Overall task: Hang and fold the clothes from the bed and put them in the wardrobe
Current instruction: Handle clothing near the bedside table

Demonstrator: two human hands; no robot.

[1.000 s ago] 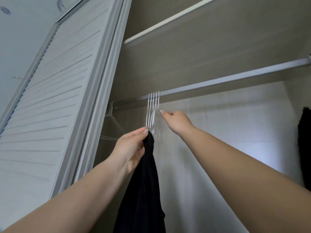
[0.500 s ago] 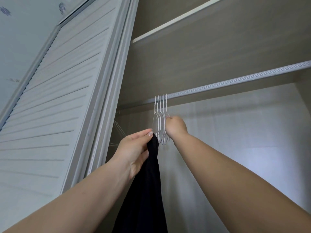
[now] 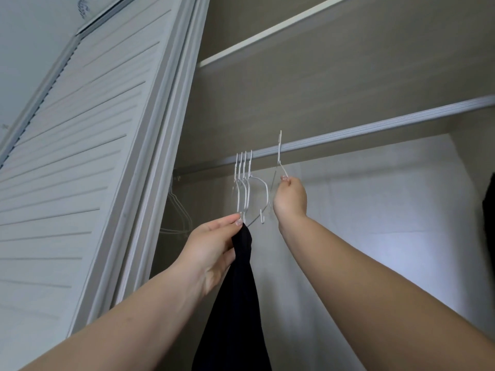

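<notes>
The left hand (image 3: 214, 247) pinches the top of a black garment (image 3: 238, 303) between thumb and fingers; the soft, matte cloth hangs straight down from the grip in a long, narrow drape that widens toward the bottom edge of the view. The right hand (image 3: 290, 198) is curled around the thin white wire of a single hanger (image 3: 280, 156), whose hook stands tilted across the front of the ribbed, pale metal wardrobe rail (image 3: 375, 129); whether the hook bears on the rail cannot be told. Just left of it, a cluster of four more white hangers (image 3: 243, 180) hooks over the same rail, their slim curved shoulders bunched close together, one bowing outward toward the right hand. Further left, near the rail's end, other wire hangers (image 3: 178, 210) sit in shadow. Above the rail runs a flat shelf (image 3: 267, 36) with a pale front edge and faintly grained beige underside. The white louvred door (image 3: 80, 143) shows slanted horizontal slats. A dark garment (image 3: 488, 210) hangs at the far right edge.
</notes>
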